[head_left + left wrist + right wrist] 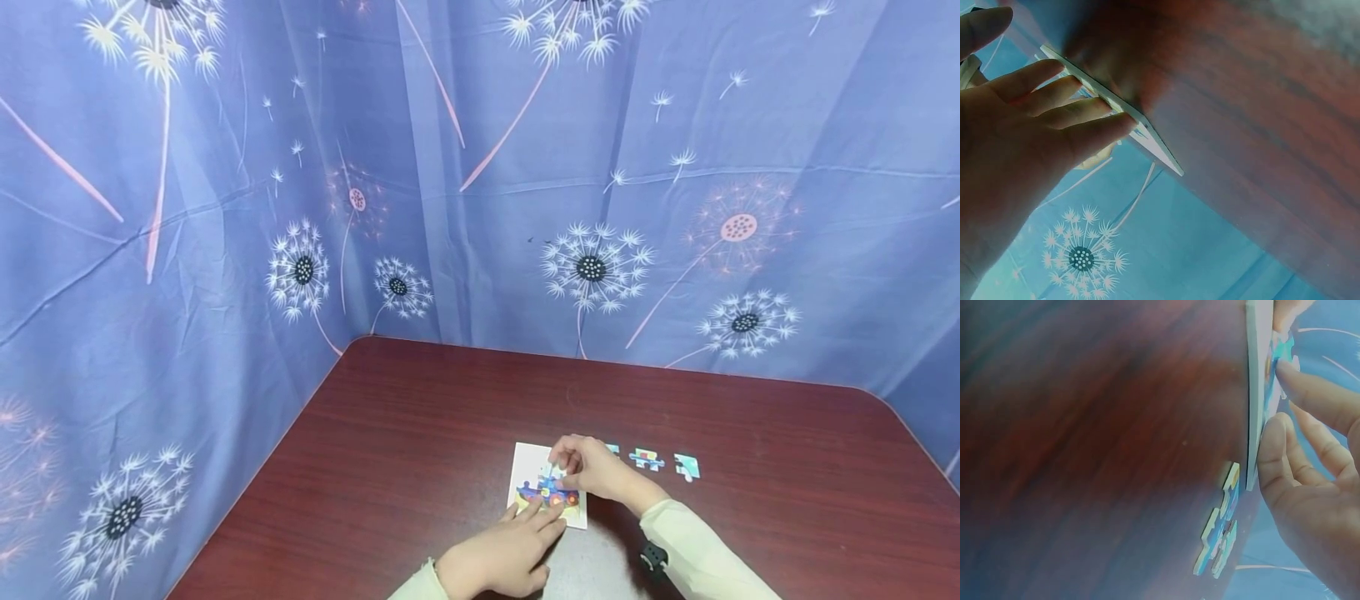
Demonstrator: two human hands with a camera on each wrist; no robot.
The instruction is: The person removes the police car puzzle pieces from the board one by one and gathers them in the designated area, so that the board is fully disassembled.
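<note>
A white-edged puzzle board [527, 457] lies on the table, with several joined pieces showing a blue vehicle picture [545, 493]. My left hand [504, 552] rests its straight fingers on the board's near edge; in the left wrist view these fingers [1088, 115] lie across the board's rim [1159, 149]. Over the board's right side, my right hand [596, 471] has curled fingers and pinches a light-blue puzzle piece [553, 471], partly hidden. In the right wrist view, the right hand [1316, 450] is at the board's edge [1254, 412], its thumb and fingers bent against the puzzle.
Loose puzzle pieces lie right of the board: one with red and yellow [647, 459], a pale blue one [686, 467], and another partly behind the right hand [613, 448]. The dark red table [420, 417] meets a blue dandelion curtain [480, 250] at the back and left.
</note>
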